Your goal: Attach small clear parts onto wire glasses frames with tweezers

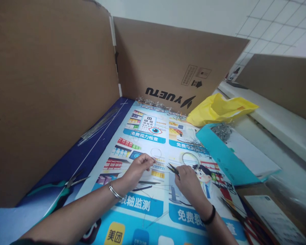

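Note:
My left hand (140, 166), with a silver bangle at the wrist, is pinched closed on a thin wire (160, 164) over a printed poster. In my right hand (190, 182) are small pliers (173, 169) with dark pointed jaws, which point toward my left fingers. The handles are hidden in my palm. A faint wire loop (156, 152) shows just above my left fingertips. A pale coil (190, 159) lies beyond my right hand. Whether the jaws touch the wire I cannot tell.
Teal-handled pliers (66, 185) lie at left, near straight wires (99, 126). Red-handled scissors (241, 217) lie at lower right. Twisted wire pieces (163, 107) line the cardboard wall (173, 58). A yellow bag (219, 107) and a teal folder (229, 160) with a wire heap sit right.

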`<state>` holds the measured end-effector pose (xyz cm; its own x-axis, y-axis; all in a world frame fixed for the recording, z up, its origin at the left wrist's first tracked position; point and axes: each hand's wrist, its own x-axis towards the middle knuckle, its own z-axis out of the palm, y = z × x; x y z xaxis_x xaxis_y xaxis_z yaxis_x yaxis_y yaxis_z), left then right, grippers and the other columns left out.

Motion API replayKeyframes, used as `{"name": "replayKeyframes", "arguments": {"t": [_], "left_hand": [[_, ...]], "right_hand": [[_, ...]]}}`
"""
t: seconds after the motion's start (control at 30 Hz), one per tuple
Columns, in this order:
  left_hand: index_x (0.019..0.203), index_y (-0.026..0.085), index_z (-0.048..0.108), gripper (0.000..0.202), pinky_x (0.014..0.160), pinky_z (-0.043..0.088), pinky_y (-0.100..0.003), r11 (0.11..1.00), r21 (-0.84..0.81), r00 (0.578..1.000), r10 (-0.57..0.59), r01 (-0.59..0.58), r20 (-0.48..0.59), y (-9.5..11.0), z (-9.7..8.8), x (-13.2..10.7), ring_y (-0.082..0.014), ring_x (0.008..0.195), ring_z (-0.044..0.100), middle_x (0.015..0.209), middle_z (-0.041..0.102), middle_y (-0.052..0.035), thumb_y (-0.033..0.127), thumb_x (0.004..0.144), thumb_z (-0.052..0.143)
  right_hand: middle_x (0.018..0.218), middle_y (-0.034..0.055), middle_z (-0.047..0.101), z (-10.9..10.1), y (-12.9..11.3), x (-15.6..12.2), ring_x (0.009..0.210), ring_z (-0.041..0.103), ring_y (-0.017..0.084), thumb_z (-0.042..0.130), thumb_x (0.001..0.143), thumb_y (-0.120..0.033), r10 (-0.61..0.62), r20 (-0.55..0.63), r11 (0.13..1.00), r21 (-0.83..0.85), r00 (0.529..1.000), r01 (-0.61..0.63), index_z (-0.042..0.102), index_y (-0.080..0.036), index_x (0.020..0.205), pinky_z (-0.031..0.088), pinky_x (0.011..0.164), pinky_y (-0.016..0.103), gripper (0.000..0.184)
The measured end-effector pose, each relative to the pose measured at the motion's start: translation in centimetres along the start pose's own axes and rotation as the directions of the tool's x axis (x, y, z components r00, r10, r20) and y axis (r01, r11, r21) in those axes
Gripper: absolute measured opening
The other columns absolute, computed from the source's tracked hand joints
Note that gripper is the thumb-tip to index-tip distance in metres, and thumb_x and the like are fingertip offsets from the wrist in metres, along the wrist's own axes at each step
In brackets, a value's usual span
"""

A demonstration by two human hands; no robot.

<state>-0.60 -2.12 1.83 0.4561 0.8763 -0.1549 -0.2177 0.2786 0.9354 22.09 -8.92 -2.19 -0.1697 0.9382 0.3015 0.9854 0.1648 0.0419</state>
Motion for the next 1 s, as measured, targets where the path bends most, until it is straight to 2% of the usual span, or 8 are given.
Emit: {"name": "replayKeyframes", "arguments": {"t": [0.2, 0.3, 0.43, 0.5, 0.57, 0.77, 0.9, 1.0], "left_hand": [[0.071, 0.017, 0.054, 0.018, 0.067, 0.036, -0.024, 0.998, -0.064, 1.000, -0.021, 0.020, -0.009, -0.1, -0.1, 0.1, -0.0122, 0.073, 0.049, 0.087, 0.062, -0.0031, 0.033, 0.077, 0.062], [0.070, 0.017, 0.055, 0.019, 0.068, 0.037, -0.025, 0.991, -0.129, 0.999, -0.035, 0.037, 0.023, 0.0, -0.1, 0.1, -0.0125, 0.075, 0.051, 0.086, 0.061, -0.0028, 0.033, 0.076, 0.064], [0.070, 0.017, 0.055, 0.020, 0.068, 0.037, -0.025, 0.983, -0.173, 0.998, -0.056, 0.057, 0.014, 0.1, -0.1, 0.0, -0.0128, 0.078, 0.053, 0.088, 0.062, -0.0032, 0.033, 0.076, 0.065], [0.071, 0.017, 0.055, 0.019, 0.069, 0.037, -0.025, 0.981, -0.187, 0.999, -0.050, 0.053, 0.022, 0.1, -0.2, 0.1, -0.0128, 0.080, 0.054, 0.090, 0.063, -0.0037, 0.031, 0.077, 0.064], [0.072, 0.016, 0.055, 0.018, 0.070, 0.037, -0.025, 0.978, -0.204, 0.998, -0.039, 0.047, 0.042, 0.0, -0.3, 0.1, -0.0133, 0.082, 0.054, 0.092, 0.063, -0.0042, 0.031, 0.078, 0.064], [0.074, 0.016, 0.054, 0.020, 0.070, 0.038, -0.025, 0.967, -0.249, 0.996, -0.028, 0.047, 0.082, -0.2, -0.3, 0.1, -0.0131, 0.081, 0.055, 0.094, 0.063, -0.0054, 0.032, 0.079, 0.064], [0.075, 0.016, 0.054, 0.022, 0.069, 0.039, -0.025, 0.973, -0.225, 0.997, -0.045, 0.057, 0.060, -0.3, -0.2, 0.0, -0.0124, 0.076, 0.056, 0.090, 0.064, -0.0054, 0.034, 0.078, 0.066], [0.075, 0.016, 0.053, 0.025, 0.067, 0.039, -0.026, 0.978, -0.199, 0.997, -0.055, 0.064, 0.049, -0.2, 0.0, 0.0, -0.0137, 0.074, 0.058, 0.087, 0.066, -0.0061, 0.037, 0.077, 0.065]], "right_hand": [[0.091, 0.0140, 0.058, 0.6, 0.6, -0.4, 0.089, 0.052, 0.025, 0.039, 0.081, -0.008, 0.013, -0.080, 1.000, 0.026, 0.997, -0.011, 0.051, -0.007, 0.108, 0.044, 0.082, 0.039, 0.030], [0.102, 0.0152, 0.059, 0.2, 0.8, -0.4, 0.098, 0.053, 0.025, 0.035, 0.083, -0.007, 0.029, -0.087, 0.999, 0.029, 0.996, -0.027, 0.050, -0.011, 0.114, 0.043, 0.084, 0.040, 0.034], [0.105, 0.0144, 0.060, -1.2, 0.1, -1.1, 0.097, 0.053, 0.029, 0.048, 0.084, -0.028, 0.057, 0.013, 0.998, -0.034, 0.998, -0.056, 0.057, -0.014, 0.105, 0.043, 0.082, 0.043, 0.026], [0.101, 0.0161, 0.061, -1.7, -0.4, -1.8, 0.095, 0.053, 0.032, 0.054, 0.080, -0.042, 0.084, 0.047, 0.995, -0.054, 0.995, -0.081, 0.057, -0.014, 0.105, 0.044, 0.079, 0.043, 0.038], [0.103, 0.0167, 0.061, -1.8, -0.8, -2.5, 0.095, 0.053, 0.033, 0.056, 0.077, -0.046, 0.108, 0.057, 0.991, -0.085, 0.993, -0.103, 0.056, -0.014, 0.108, 0.045, 0.076, 0.043, 0.045], [0.099, 0.0177, 0.061, -1.1, -1.3, -3.0, 0.091, 0.053, 0.031, 0.050, 0.077, -0.020, 0.088, 0.073, 0.982, -0.175, 0.993, -0.074, 0.058, -0.011, 0.108, 0.046, 0.070, 0.041, 0.033], [0.092, 0.0188, 0.060, -0.7, -1.8, -2.7, 0.082, 0.054, 0.031, 0.043, 0.074, -0.009, 0.094, 0.019, 0.963, -0.256, 0.995, -0.086, 0.054, -0.010, 0.114, 0.046, 0.059, 0.041, 0.042], [0.090, 0.0188, 0.059, -0.3, -1.6, -2.3, 0.081, 0.053, 0.031, 0.041, 0.073, -0.007, 0.085, -0.029, 0.963, -0.256, 0.996, -0.090, 0.051, -0.009, 0.117, 0.046, 0.062, 0.043, 0.045]]}}
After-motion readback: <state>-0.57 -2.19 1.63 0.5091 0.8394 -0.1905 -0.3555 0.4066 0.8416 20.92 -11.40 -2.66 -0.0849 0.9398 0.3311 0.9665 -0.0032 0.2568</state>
